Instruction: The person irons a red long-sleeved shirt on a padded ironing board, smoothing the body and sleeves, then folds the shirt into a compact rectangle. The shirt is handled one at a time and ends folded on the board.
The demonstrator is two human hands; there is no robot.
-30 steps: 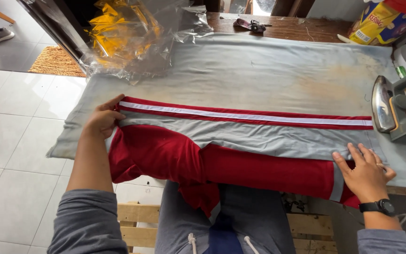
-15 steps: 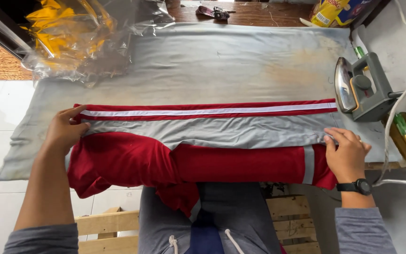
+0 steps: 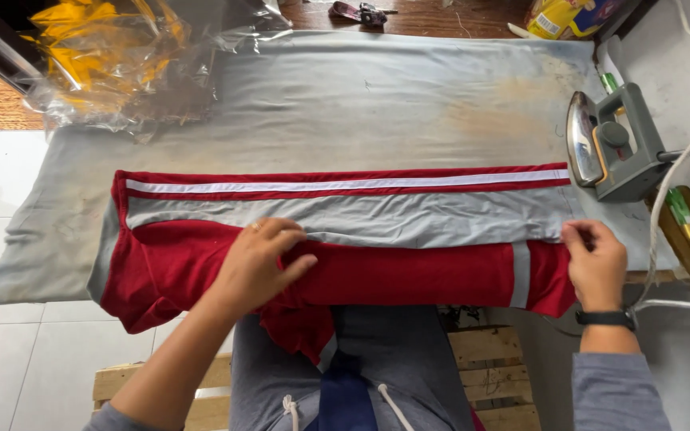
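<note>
Your left hand (image 3: 261,259) lies flat on the red trousers (image 3: 345,239), fingers (image 3: 293,267) spread wide and pressing down on the red cloth near the middle of the garment, gripping nothing. Your right hand (image 3: 596,263) is at the trousers' right end, by the leg opening, fingers narrowed into a pinch on the edge of the cloth where grey meets red. A black watch (image 3: 607,318) sits on that wrist.

The trousers stretch lengthwise across the near half of the tabletop (image 3: 345,104), which is covered in a grey, stained cloth. Along the trousers' far edge runs a white stripe (image 3: 345,183) bordered in red, then a grey panel (image 3: 361,219) just nearer to you, then the plain red part under your left hand. Some of the red cloth hangs off the near edge of the tabletop, over your lap.

Just past the trousers' right end an iron (image 3: 608,148) stands on its heel, soleplate facing the trousers, close to the striped corner but apart from it, its cord (image 3: 664,199) trailing off to the right. Beyond the trousers' left end, at the far corner, sits a crumpled clear plastic bag (image 3: 121,64) with something yellow inside. Below the trousers, under the tabletop, wooden slats (image 3: 473,351) show.
</note>
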